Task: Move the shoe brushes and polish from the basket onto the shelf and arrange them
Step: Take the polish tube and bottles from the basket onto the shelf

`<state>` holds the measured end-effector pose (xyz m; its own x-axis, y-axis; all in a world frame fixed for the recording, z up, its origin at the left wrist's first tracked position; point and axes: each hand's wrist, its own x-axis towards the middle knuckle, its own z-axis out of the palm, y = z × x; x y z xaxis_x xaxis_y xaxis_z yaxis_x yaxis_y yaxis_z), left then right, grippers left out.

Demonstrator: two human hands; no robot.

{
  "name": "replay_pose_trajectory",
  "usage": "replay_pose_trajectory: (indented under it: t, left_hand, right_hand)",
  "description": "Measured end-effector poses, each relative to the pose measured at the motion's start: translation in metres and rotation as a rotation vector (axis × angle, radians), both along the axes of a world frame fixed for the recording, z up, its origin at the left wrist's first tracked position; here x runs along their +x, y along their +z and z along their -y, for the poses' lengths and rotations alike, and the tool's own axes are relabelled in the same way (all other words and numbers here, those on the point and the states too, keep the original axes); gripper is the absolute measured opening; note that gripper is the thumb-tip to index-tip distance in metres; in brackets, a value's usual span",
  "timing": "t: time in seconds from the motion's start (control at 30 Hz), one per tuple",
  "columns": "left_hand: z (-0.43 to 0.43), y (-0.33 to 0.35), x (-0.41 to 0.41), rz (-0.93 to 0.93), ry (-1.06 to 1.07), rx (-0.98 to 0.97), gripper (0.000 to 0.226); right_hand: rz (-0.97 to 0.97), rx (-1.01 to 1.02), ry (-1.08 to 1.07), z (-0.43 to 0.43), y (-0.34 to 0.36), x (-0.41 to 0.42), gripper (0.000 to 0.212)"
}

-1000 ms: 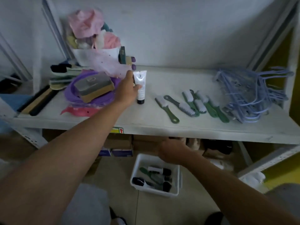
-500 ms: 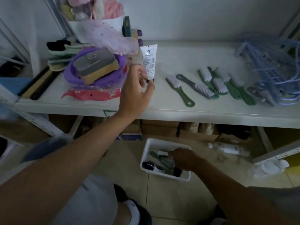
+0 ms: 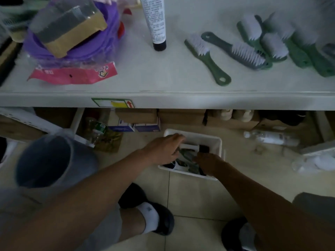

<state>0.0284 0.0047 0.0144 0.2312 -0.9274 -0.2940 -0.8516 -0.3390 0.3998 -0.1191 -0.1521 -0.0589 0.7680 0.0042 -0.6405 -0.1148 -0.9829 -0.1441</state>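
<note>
A person crouches in front of a white shelf (image 3: 163, 78) and reaches both arms down into a small white basket (image 3: 218, 142), which sits on the tiled floor (image 3: 190, 196) just below the shelf's near edge.

The left hand (image 3: 163, 149) lies palm down over the left side of the basket, its fingers curving in among the contents. The right hand (image 3: 208, 163) reaches in from the near right, its fingertips buried among the items. I cannot tell whether either hand has hold of anything.

Inside the basket are a jumble of green brushes (image 3: 188, 154) and dark-capped tubes (image 3: 174, 164), partly hidden by the hands.

On the shelf above, a white tube of polish (image 3: 154, 20) lies with its black cap pointing towards the near edge. To its right lies a row of green-handled shoe brushes (image 3: 208, 58) with pale bristles, some overlapping.

To the left of the tube is a stack of purple bowls (image 3: 76, 51) with a grey and tan block (image 3: 68, 28) on top, resting on a pink packet (image 3: 72, 77).

Cardboard boxes (image 3: 137, 116) sit under the shelf, and a pale bottle (image 3: 270, 138) lies on the floor to the right.
</note>
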Motion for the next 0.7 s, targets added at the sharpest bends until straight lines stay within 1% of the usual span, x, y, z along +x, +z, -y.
replay_pose_trajectory:
  t: [0.03, 0.1, 0.17, 0.23, 0.3, 0.33, 0.4, 0.5, 0.6, 0.7]
  left_hand:
    - [0.000, -0.013, 0.001, -0.034, -0.007, 0.098, 0.035]
    - [0.000, -0.037, -0.002, -0.059, -0.033, 0.234, 0.024]
    - [0.001, -0.055, -0.008, -0.066, -0.015, 0.321, 0.013]
    - [0.006, -0.069, -0.015, -0.038, -0.003, 0.421, 0.016]
    - [0.012, -0.080, -0.022, 0.010, 0.016, 0.497, 0.026]
    - [0.015, -0.085, -0.025, 0.033, 0.042, 0.507, 0.029]
    - [0.019, -0.094, -0.032, 0.087, 0.082, 0.489, 0.027]
    - [0.023, -0.094, -0.036, 0.150, 0.095, 0.453, 0.023]
    - [0.021, -0.075, -0.033, 0.074, 0.159, 0.384, 0.033]
    - [0.016, -0.043, -0.023, -0.020, 0.215, 0.279, 0.034]
  right_hand:
    - [-0.003, -0.022, 0.024, 0.002, -0.010, -0.002, 0.038]
    - [-0.085, -0.049, 0.031, 0.005, -0.020, 0.001, 0.037]
    - [-0.043, -0.105, 0.098, 0.013, -0.030, 0.000, 0.037]
    - [-0.026, -0.101, 0.129, 0.018, -0.036, 0.004, 0.045]
    - [-0.039, -0.110, 0.084, 0.022, -0.041, 0.004, 0.049]
    - [-0.075, -0.111, 0.067, 0.020, -0.040, 0.005, 0.048]
    - [-0.084, -0.130, 0.027, 0.018, -0.038, 0.005, 0.047]
    - [0.006, -0.112, -0.015, 0.014, -0.034, 0.003, 0.055]
    - [0.071, -0.045, -0.060, 0.012, -0.020, -0.002, 0.056]
    - [0.198, 0.004, -0.110, 0.010, 0.009, -0.003, 0.045]
